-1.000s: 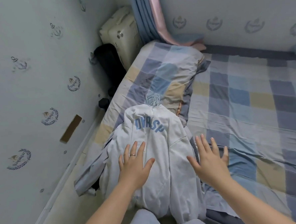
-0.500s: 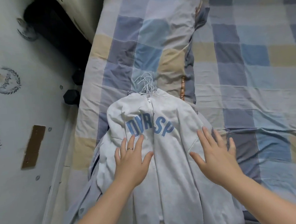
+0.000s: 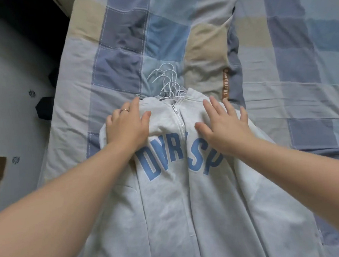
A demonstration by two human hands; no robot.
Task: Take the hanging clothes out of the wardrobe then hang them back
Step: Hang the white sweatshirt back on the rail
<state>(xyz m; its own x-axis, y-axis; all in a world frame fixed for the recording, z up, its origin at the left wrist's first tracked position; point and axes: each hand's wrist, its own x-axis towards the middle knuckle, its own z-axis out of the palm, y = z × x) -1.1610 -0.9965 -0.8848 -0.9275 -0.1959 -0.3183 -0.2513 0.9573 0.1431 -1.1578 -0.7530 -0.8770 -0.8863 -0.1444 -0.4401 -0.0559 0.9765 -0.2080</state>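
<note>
Bare hands: I am seeing two, left hand (image 3: 125, 127) and right hand (image 3: 225, 125).
Hoodies: I am counting one pale grey zipped hoodie (image 3: 169, 203).
Hangers: I am seeing several white wire hanger hooks (image 3: 167, 82), too bunched to number.

I read blue letters "DVR SP" across the chest of the grey hoodie (image 3: 169, 207); the brown tag (image 3: 226, 84) right of its collar is too blurred.

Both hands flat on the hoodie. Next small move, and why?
Probably slide the right hand up to gather the hanger hooks: they lie bunched just beyond the collar of the hoodie, and both it and the left hand lie open, gripping nothing.
</note>
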